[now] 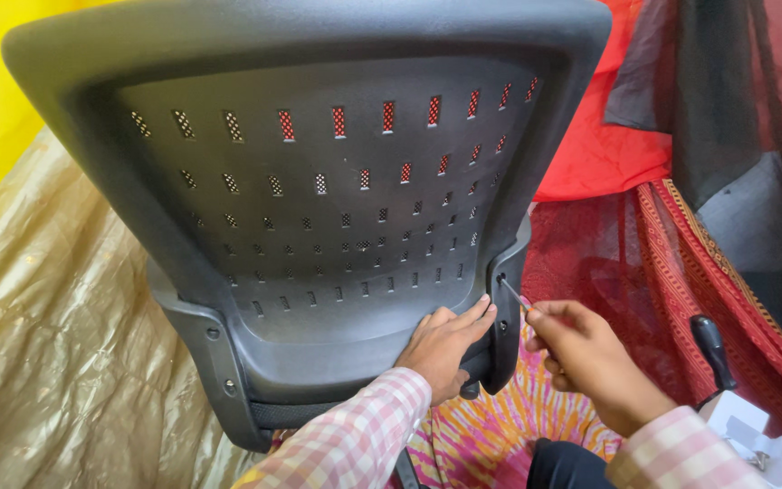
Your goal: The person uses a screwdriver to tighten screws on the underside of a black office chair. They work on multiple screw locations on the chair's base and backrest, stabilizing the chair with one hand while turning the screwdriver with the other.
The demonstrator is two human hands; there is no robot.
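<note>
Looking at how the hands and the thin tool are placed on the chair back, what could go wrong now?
The thin tool meets the side hole at a slant, so it might slip out toward the left hand pressed just beside it. The right hand pinches it by the fingertips only, so grip may be weak.

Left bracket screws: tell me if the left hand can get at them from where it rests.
Probably yes: the left hand lies flat on the chair back, and nothing covers the left bracket screws.
</note>
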